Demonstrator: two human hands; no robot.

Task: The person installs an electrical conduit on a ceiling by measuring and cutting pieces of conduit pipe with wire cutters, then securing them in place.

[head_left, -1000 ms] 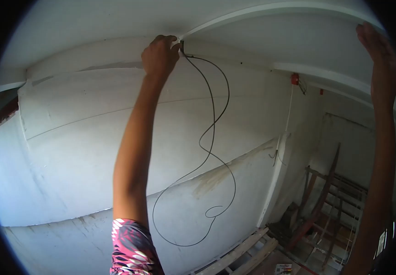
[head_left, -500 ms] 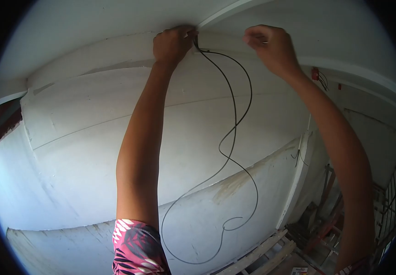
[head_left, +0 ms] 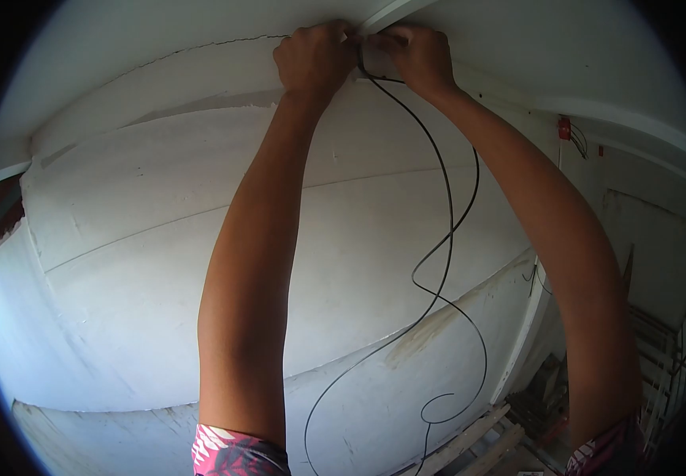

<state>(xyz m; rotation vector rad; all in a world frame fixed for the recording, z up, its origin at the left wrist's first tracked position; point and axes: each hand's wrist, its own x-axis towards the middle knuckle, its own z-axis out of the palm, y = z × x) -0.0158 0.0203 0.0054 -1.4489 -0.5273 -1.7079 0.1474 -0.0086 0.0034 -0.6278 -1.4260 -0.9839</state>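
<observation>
Head view: my left hand (head_left: 315,59) and right hand (head_left: 418,57) are raised to the seam where the wall (head_left: 160,238) meets the ceiling (head_left: 160,32).
Left hand: fingers curled shut, knuckles against the ceiling, pinching the top end of the black cable (head_left: 446,238) as far as I can tell.
Right hand: just beside my left, fingertips bunched on the same spot; what lies under them is hidden.
Cable run: it drops from between my hands and loops down below my right forearm.
Doing it well: I judge it best to pin the end firmly into the seam, hands close together, with the slack hanging free.
</observation>
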